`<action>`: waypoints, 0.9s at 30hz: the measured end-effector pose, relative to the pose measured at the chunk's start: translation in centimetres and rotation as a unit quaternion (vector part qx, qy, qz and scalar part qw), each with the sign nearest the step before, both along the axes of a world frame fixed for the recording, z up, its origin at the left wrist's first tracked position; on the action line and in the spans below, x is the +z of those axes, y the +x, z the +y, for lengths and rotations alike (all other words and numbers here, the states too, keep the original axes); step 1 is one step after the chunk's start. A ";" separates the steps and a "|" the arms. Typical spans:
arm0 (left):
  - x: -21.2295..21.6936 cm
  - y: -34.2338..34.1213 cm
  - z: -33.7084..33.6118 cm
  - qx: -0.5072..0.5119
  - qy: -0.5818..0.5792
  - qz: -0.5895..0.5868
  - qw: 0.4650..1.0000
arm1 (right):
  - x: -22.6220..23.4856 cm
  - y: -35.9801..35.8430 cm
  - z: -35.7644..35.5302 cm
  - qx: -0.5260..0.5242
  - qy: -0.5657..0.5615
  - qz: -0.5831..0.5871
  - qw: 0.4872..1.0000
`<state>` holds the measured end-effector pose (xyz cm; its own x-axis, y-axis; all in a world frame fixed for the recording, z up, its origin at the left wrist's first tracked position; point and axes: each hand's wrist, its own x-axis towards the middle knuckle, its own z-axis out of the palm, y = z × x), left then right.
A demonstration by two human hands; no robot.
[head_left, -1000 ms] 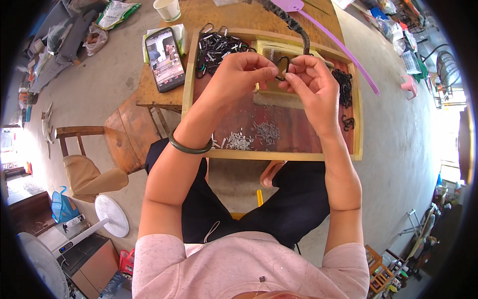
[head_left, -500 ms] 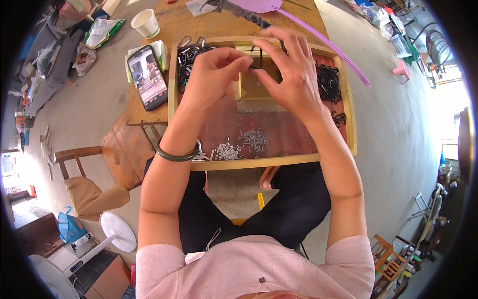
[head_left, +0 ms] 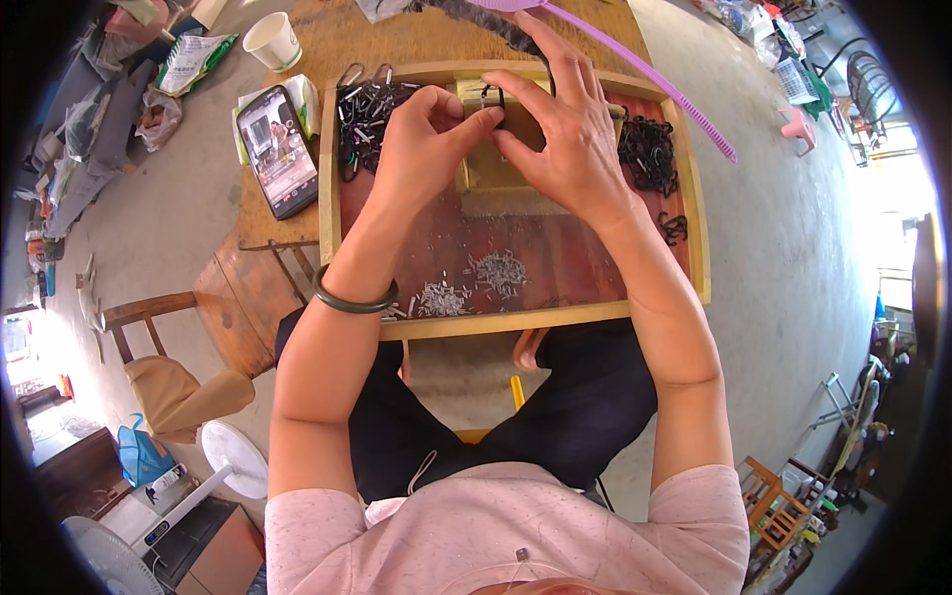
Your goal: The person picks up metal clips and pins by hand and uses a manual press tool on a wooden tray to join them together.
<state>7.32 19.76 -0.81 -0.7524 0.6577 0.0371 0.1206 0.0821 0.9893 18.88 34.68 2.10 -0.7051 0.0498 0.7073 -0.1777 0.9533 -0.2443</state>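
Above the far part of a wooden tray (head_left: pixel 476 330), both hands meet at a small black carabiner hook (head_left: pixel 503 100) with a silvery bit in it. My left hand (head_left: pixel 424 149) pinches it between thumb and bent fingers. My right hand (head_left: pixel 575 139) spans it, forefinger at its upper end and thumb by its lower end; the exact contact is partly hidden. Behind them is a yellowish block (head_left: pixel 476 178). Black clips with silvery bars (head_left: pixel 362 124) are heaped at the tray's left, bare black hooks (head_left: pixel 650 157) at its right. Small grey metal pins (head_left: pixel 499 273) and brighter pieces (head_left: pixel 443 297) lie near the front.
Left of the tray, a phone (head_left: pixel 278 154) with a lit screen rests against a packet. A paper cup (head_left: pixel 272 43) stands beyond it. A purple plastic handle (head_left: pixel 654 74) crosses the far right corner. A wooden chair (head_left: pixel 159 307) is at the left.
Both hands have shifted slightly left and away with the black hook. My right fingers reach farther up. The whole view has shifted slightly.
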 end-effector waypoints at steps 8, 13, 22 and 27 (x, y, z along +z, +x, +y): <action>-0.5 -0.1 -0.1 0.000 0.023 -0.005 1.000 | -0.1 -0.1 -0.1 -0.007 0.003 -0.003 1.000; -0.3 -0.1 -0.2 -0.008 0.021 0.002 1.000 | -0.2 0.1 0.0 -0.010 0.012 -0.006 1.000; 0.4 0.4 -0.9 0.000 -0.114 0.122 0.986 | 2.7 1.2 -0.6 -0.061 0.078 -0.078 0.992; 1.0 0.9 -0.9 0.009 -0.167 0.132 0.977 | 1.0 0.0 0.3 -0.020 -0.253 -0.004 0.967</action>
<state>8.26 18.85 0.16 -0.7565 0.6538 0.0171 0.3642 0.3994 0.8413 18.91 34.99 3.14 -0.7004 0.4157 0.5803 -0.1403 0.7169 -0.6829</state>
